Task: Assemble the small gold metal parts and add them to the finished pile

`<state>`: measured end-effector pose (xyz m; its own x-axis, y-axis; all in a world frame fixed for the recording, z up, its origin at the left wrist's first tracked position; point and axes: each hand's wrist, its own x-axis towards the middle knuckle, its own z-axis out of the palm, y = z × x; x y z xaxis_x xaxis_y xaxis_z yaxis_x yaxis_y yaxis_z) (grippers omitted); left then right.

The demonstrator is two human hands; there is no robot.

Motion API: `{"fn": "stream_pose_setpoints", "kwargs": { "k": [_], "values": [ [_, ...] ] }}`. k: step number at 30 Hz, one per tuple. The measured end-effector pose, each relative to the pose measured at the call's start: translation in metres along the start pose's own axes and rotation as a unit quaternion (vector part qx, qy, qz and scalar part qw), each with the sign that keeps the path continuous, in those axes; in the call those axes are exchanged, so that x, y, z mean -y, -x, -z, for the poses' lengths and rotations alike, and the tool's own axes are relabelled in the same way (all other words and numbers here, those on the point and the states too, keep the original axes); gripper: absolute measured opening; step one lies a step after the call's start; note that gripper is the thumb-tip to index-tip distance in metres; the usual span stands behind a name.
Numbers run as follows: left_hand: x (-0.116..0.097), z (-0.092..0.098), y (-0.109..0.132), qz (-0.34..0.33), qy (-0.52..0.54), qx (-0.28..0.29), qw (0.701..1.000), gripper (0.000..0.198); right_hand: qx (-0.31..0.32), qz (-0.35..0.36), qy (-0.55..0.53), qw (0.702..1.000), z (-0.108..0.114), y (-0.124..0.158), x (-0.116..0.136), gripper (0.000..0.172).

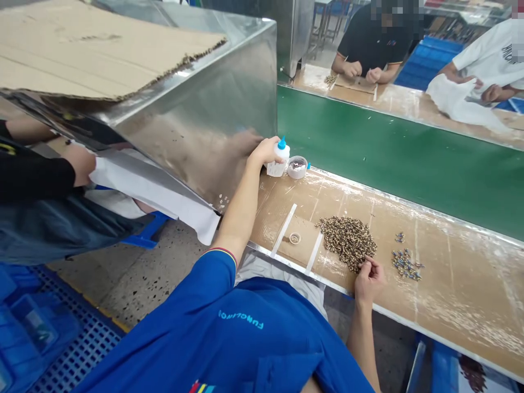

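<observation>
My left hand [267, 151] reaches out to the metal housing's corner, its fingers closed around a white squeeze bottle [277, 168] with a blue nozzle. Beside the bottle stands a small round tub [297, 167] with bits inside. At the near edge of a heap of small brass-coloured parts [347, 240], my right hand [370, 277] has thumb and fingers pinched together; anything between them is too small to make out. Right of the heap lie loose small blue-and-metal pieces [406, 265]. A little round dish [295, 238] rests on a cardboard pad [302, 248] between two white strips.
A green conveyor belt [393, 147] runs beyond the cardboard-covered bench [458, 295]. The metal housing [204, 120], topped with cardboard [94, 43], walls off the left. Two people [368, 49] work across the belt. Another person's arm [41, 169] is at far left, near white sheeting [155, 191].
</observation>
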<state>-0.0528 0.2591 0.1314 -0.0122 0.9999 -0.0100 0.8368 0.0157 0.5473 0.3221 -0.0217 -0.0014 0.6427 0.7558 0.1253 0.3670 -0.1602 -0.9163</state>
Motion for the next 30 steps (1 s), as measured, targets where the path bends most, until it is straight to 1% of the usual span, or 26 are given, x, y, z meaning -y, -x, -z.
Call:
{"fn": "stream_pose_setpoints", "kwargs": {
  "k": [2, 4, 7, 9, 11, 12, 14, 16, 18, 19, 21, 24, 28, 30],
  "values": [
    [0.0, -0.001, -0.002, 0.016, 0.008, 0.004, 1.0, 0.068, -0.001, 0.0, 0.0, 1.0, 0.001, 0.001, 0.0, 0.041],
    [0.004, 0.0, -0.005, 0.011, 0.029, 0.012, 0.999, 0.064, -0.003, -0.003, -0.001, 1.0, 0.001, 0.002, 0.001, 0.041],
    [0.013, 0.005, -0.007, -0.003, 0.069, 0.054, 0.996, 0.065, -0.001, -0.01, 0.003, 1.0, 0.001, 0.002, 0.001, 0.042],
    [0.016, 0.009, -0.008, 0.013, 0.086, 0.089, 0.992, 0.067, -0.001, -0.011, 0.005, 1.0, 0.0, 0.002, 0.0, 0.042],
    [0.014, 0.012, -0.007, 0.044, 0.086, 0.092, 0.991, 0.069, 0.002, -0.008, 0.002, 1.0, 0.0, 0.001, -0.002, 0.042],
    [0.011, 0.012, -0.004, 0.056, 0.079, 0.078, 0.992, 0.071, 0.004, -0.007, 0.0, 1.0, -0.001, 0.001, -0.002, 0.041],
    [0.0, 0.008, 0.003, 0.07, 0.059, 0.033, 0.995, 0.078, 0.007, -0.006, -0.004, 1.0, -0.001, 0.001, -0.003, 0.041],
    [-0.013, -0.002, 0.015, 0.084, 0.047, -0.024, 0.995, 0.085, 0.009, -0.008, -0.006, 1.0, -0.001, 0.001, -0.004, 0.041],
    [-0.026, -0.016, 0.03, 0.104, 0.054, -0.085, 0.989, 0.091, 0.01, -0.011, -0.009, 1.0, -0.001, 0.001, -0.003, 0.041],
    [-0.031, -0.023, 0.038, 0.111, 0.062, -0.11, 0.986, 0.09, 0.009, -0.012, -0.01, 1.0, -0.001, 0.001, -0.002, 0.041],
    [-0.037, -0.033, 0.05, 0.113, 0.075, -0.141, 0.981, 0.081, 0.007, -0.014, -0.012, 1.0, -0.001, 0.001, 0.0, 0.041],
    [-0.038, -0.036, 0.06, 0.107, 0.078, -0.152, 0.979, 0.069, 0.008, -0.018, -0.016, 1.0, -0.002, 0.001, 0.002, 0.041],
    [-0.032, -0.027, 0.062, 0.105, 0.061, -0.142, 0.982, 0.066, 0.007, -0.025, -0.014, 1.0, -0.002, 0.0, 0.004, 0.045],
    [-0.031, -0.026, 0.063, 0.105, 0.062, -0.143, 0.982, 0.067, 0.006, -0.024, -0.011, 1.0, -0.002, -0.001, 0.004, 0.046]
  ]
}}
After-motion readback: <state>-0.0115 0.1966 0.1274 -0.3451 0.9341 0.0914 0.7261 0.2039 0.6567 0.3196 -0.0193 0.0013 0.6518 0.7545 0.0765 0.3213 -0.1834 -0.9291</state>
